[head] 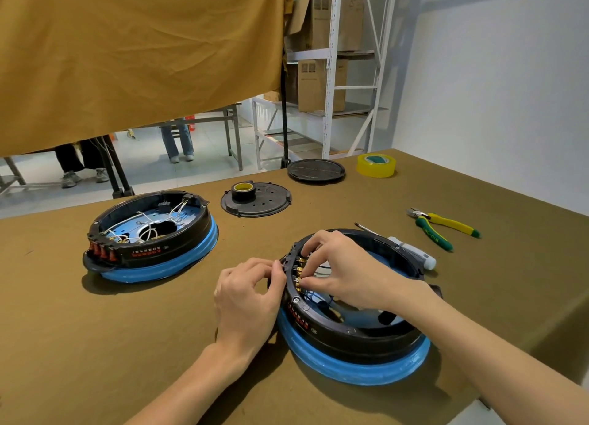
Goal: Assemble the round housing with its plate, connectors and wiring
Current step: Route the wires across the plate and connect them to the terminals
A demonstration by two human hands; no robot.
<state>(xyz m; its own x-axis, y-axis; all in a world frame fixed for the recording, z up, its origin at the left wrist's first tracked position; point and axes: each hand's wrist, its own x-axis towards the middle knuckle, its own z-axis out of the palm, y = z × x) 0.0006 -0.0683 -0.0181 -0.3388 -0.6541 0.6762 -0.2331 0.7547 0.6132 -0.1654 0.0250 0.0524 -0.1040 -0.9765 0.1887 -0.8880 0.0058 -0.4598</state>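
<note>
A round black housing (357, 332) with a blue rim lies in front of me on the olive table. My left hand (247, 297) grips the outside of its left wall where the switches sit. My right hand (344, 270) reaches inside the ring, its fingertips pinching at the brass connectors (299, 273) on that wall. A second housing (149, 236) with white wiring and red switches stands to the left. Two black round plates lie behind: one (264, 203) bearing a tape roll, one (316, 170) farther back.
A white-handled screwdriver (411, 252) rests against the near housing's far rim. Green and yellow pliers (443, 224) lie to the right. Yellow tape roll (376, 165) at the back. Table edge runs close on the right. A mustard curtain, shelving and persons' legs are beyond.
</note>
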